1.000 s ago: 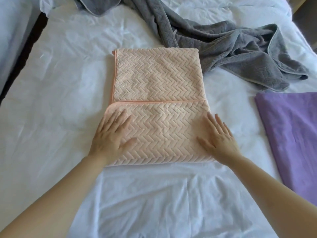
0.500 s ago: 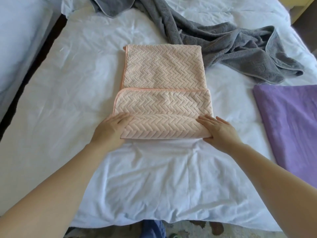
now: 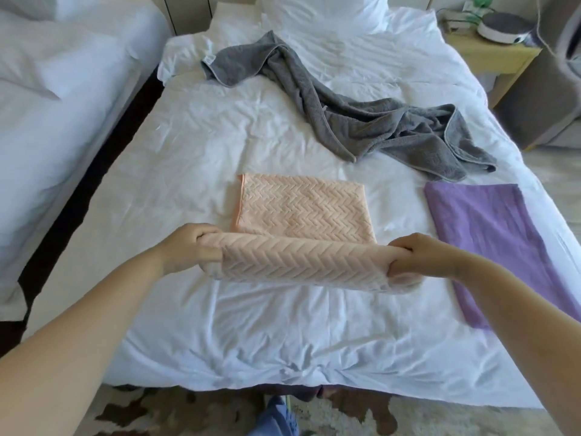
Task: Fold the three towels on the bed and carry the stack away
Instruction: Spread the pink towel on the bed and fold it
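Head view: peach towel (image 3: 301, 212) lies at the centre of the bed (image 3: 201, 146), its near portion lifted clear of the sheet. Left hand (image 3: 188, 247) is clamped on the raised fold's left end; right hand (image 3: 418, 254) is clamped on its right end. The far portion of that towel rests flat. Grey towel (image 3: 377, 127) lies crumpled and unfolded further up the bed, apart from the peach one. Purple towel (image 3: 496, 234) lies flat to the right, near the bed's edge. A nightstand (image 3: 490, 55) stands beyond the bed's right corner.
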A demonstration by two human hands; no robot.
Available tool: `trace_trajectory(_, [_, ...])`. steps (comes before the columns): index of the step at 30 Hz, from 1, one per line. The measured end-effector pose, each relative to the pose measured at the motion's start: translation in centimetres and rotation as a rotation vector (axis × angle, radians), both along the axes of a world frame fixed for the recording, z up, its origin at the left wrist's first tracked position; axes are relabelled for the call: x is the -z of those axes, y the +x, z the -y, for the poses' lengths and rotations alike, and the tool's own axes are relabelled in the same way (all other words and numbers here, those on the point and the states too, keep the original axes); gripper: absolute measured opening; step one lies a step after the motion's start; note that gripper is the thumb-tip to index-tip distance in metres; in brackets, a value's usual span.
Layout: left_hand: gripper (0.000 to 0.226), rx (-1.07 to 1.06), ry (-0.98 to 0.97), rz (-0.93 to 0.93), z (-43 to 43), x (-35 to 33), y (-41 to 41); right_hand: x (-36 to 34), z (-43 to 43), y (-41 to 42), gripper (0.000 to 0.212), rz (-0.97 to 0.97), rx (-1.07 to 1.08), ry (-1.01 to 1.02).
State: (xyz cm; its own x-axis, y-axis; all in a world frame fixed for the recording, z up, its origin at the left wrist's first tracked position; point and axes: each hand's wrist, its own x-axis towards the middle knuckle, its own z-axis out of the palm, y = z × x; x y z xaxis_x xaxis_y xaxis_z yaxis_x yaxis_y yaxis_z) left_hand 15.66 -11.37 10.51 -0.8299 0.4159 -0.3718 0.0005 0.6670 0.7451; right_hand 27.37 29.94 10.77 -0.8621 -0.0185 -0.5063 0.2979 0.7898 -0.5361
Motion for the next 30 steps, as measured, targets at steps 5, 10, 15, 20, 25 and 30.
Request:
trace_trajectory(5, [0.042, -0.296, 0.330, 0.203, -1.5, 1.2, -3.9, 0.8, -2.2, -2.7, 0.031, -0.107, 0.411, -0.531])
trace_trajectory(10, [0.077, -0.498, 0.521, 0.344, -5.6, 7.1, -8.3, 7.8, -2.1, -7.2, 0.059, -0.167, 0.837, -0.864])
trace_trajectory(15, [0.056, -0.539, 0.108, 0.118, -6.8, 13.0, -8.3, 13.2, -0.7, -7.5, 0.062, -0.134, 0.808, -0.707])
trace_trajectory(20, [0.029, -0.482, 0.085, -0.216, -7.1, 13.7, -8.6, 13.8, 0.2, -8.2, 0.020, -0.392, 0.780, -0.390])
trace_trajectory(25, [0.029, -0.523, -0.100, -0.233, -7.4, 15.2, -9.6, 14.6, 0.2, -10.1, 0.029, -0.401, 0.794, -0.255])
trace_trajectory(30, [0.030, -0.544, -0.246, -0.189, -8.1, 15.9, -9.7, 15.7, 0.8, -11.1, 0.038, -0.274, 0.819, -0.101])
